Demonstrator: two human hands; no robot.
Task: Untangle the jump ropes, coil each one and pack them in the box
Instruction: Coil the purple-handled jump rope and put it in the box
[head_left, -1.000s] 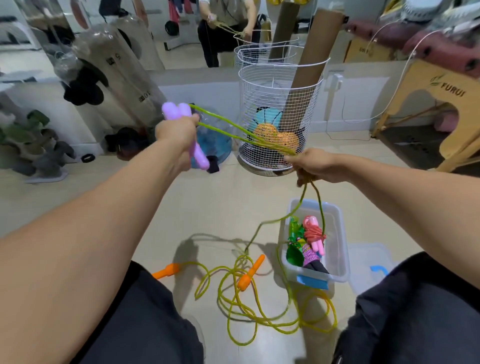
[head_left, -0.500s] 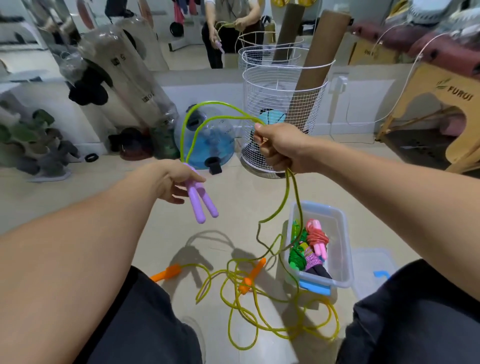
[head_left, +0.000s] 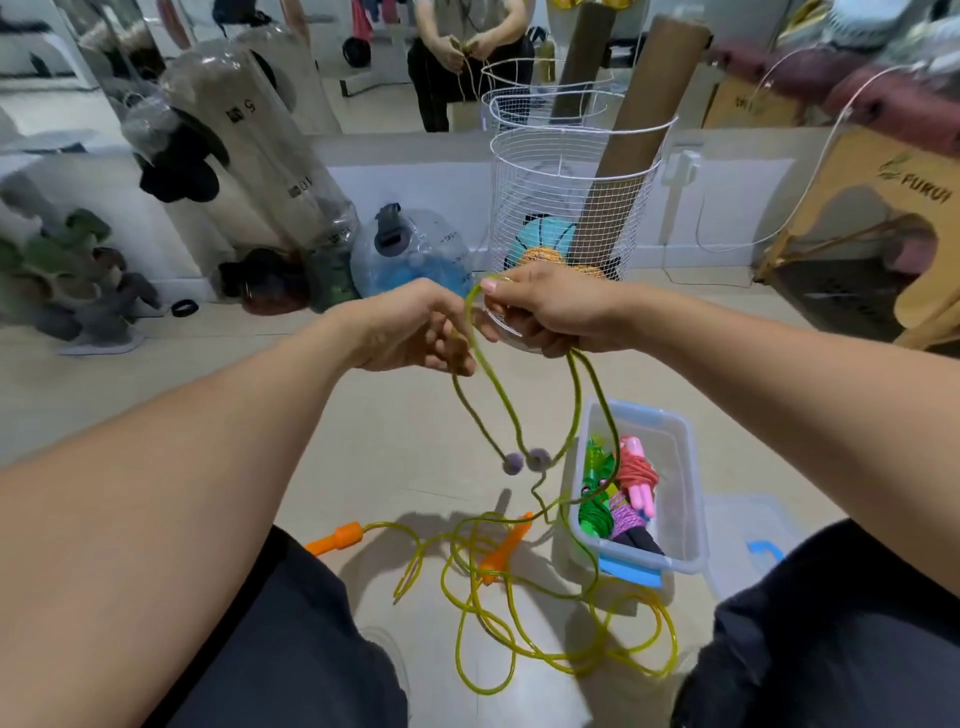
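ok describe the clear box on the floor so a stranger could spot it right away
Start at the tall white wire basket by the wall, then look down the floor toward the person's right knee. The clear box sits there, open, with blue clips, holding coiled ropes; the flat clear lid beside it holds nothing.

The wooden stand (head_left: 883, 208) reads "FURUI" (with a small leaf logo); the plastic sleeve (head_left: 270, 156) shows "6" and "10".
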